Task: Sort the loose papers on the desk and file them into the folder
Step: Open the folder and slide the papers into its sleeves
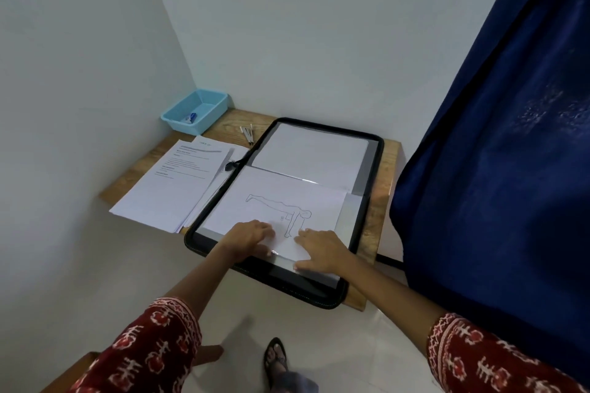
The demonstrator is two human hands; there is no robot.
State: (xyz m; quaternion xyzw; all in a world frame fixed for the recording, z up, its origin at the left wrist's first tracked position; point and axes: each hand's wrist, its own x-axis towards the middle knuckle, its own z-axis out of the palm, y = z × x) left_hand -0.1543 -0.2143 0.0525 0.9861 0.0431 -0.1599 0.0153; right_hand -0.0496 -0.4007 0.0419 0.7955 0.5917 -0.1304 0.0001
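Both grips flat, holding nothing: left hand [252, 234] and right hand [319, 249] press white drawing sheet [277, 201] into black zip folder [373, 175]; square its edges to the bench's near edge.

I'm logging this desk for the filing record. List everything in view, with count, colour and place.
folder: one, black zip edge, lying open across the desk's right part
drawing sheet: one, white with a line figure, on the folder's near half
blank sheet: one, white, on the folder's far half
loose papers: a stack, count unclear, white with print, left of the folder
tray: one, light blue, far left corner, small blue and white item inside
metal tool: one, silver, kind unclear, behind the papers
desk: one, wood
curtain: one, dark blue, right
left hand: flat on the drawing sheet
right hand: flat on the drawing sheet's near edge
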